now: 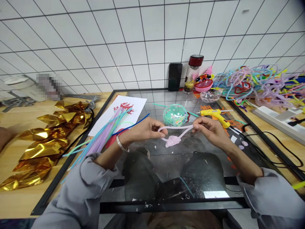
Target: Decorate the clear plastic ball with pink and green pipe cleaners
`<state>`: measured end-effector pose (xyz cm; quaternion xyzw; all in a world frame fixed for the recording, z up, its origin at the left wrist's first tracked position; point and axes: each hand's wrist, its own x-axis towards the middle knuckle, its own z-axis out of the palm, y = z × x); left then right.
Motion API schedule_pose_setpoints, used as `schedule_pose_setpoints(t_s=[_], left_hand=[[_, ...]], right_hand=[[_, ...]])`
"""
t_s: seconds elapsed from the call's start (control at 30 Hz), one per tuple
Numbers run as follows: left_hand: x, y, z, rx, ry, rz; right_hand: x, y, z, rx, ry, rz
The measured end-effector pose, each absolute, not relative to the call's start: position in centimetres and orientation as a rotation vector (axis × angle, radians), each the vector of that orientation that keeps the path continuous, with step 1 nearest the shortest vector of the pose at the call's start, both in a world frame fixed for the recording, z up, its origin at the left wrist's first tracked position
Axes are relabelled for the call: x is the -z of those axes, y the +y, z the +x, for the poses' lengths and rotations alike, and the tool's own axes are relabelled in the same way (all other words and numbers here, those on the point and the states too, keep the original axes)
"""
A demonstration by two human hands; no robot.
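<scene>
A pale pink pipe cleaner is bent into a loop, with a bunched pink clump hanging at its lower side. My left hand pinches the loop's left end between thumb and fingers. At the other end, my right hand grips the narrow tip of the loop. Both hands hold it above the glass tabletop. Just behind the loop sits a clear round bowl with green and multicoloured contents. A yellow glue gun lies beyond my right hand.
Loose pipe cleaners lie over a white sheet at left. Gold foil pieces cover the left side. Behind stand a phone and a bottle. A tangled pipe-cleaner heap, power strip and cables occupy the right.
</scene>
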<state>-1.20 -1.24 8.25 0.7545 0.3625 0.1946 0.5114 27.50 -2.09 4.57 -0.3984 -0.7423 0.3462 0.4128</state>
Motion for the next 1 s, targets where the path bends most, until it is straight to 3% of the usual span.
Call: schedule_pose_setpoints(t_s=[0.3, 0.57, 1.0], left_hand=[[-6.8, 0.2, -1.9, -0.837, 1.055, 1.876], [-4.0, 1.9, -1.4, -1.138, 1.072, 2.067], [-2.6, 3.3, 0.2, -1.135, 0.945, 2.000]], right_hand=[[-4.3, -1.4, 27.4, -0.487, -1.984, -0.928], [-4.3, -1.2, 27.4, -0.501, -1.989, -0.976], [-3.1, 0.1, 28.1, -0.764, -1.852, -1.001]])
